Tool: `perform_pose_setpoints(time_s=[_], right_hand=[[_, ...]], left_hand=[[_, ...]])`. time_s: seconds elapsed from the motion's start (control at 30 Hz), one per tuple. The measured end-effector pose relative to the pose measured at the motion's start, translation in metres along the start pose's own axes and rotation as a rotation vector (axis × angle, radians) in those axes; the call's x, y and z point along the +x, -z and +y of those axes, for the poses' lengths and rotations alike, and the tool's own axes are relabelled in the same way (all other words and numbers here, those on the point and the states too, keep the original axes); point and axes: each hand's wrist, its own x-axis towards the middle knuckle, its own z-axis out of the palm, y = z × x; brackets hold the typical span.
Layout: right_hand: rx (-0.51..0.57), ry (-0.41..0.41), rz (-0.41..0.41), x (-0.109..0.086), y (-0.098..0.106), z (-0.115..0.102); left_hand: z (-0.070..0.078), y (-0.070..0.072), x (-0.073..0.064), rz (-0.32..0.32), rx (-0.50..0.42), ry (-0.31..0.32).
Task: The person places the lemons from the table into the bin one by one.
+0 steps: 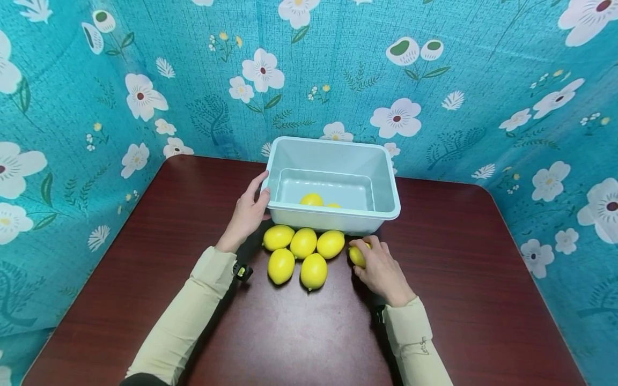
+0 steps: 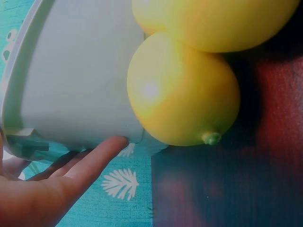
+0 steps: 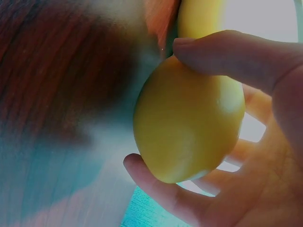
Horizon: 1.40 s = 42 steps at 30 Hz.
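A blue floral curtain [image 1: 314, 64] hung behind the dark red table [image 1: 299, 338], where a pale bin [image 1: 328, 217] stood. The left hand [image 1: 246, 215] touched the bin's left end, thumb and nearly straight fingers spread apart. The right hand [image 1: 384, 272] pinched a lemon [image 1: 357, 257] just in front of the bin, right of five lemons [image 1: 303, 244]. Two more lemons [image 1: 311, 199] showed inside.
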Motion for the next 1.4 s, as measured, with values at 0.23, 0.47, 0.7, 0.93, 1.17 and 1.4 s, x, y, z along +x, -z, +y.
perform_pose_setpoints(time_s=[0.23, 0.47, 0.7, 0.93, 1.17, 1.4], right_hand=[[-0.004, -0.006, 0.003, -0.0009, 0.0025, 0.0001], [0.001, -0.014, -0.001, -0.0019, 0.0040, 0.0003], [0.001, -0.012, 0.030, -0.0033, 0.0049, 0.0006], [-0.011, -0.006, 0.047, -0.0040, 0.0065, 0.0002], [-0.014, -0.010, 0.045, -0.0043, 0.0071, -0.0004], [-0.016, -0.015, 0.044, -0.0048, 0.0085, -0.0010]], left_hand=[[-0.0011, 0.0001, 0.0007, 0.001, 0.005, -0.001], [-0.0011, 0.0004, -0.0006, -0.001, 0.005, 0.003], [-0.0009, 0.0002, -0.0006, -0.001, 0.011, 0.002], [-0.0016, 0.0003, -0.0009, -0.002, 0.009, 0.002], [-0.0012, -0.0001, -0.0004, -0.002, -0.004, 0.006], [-0.0014, -0.0004, 0.0000, -0.004, 0.003, -0.002]])
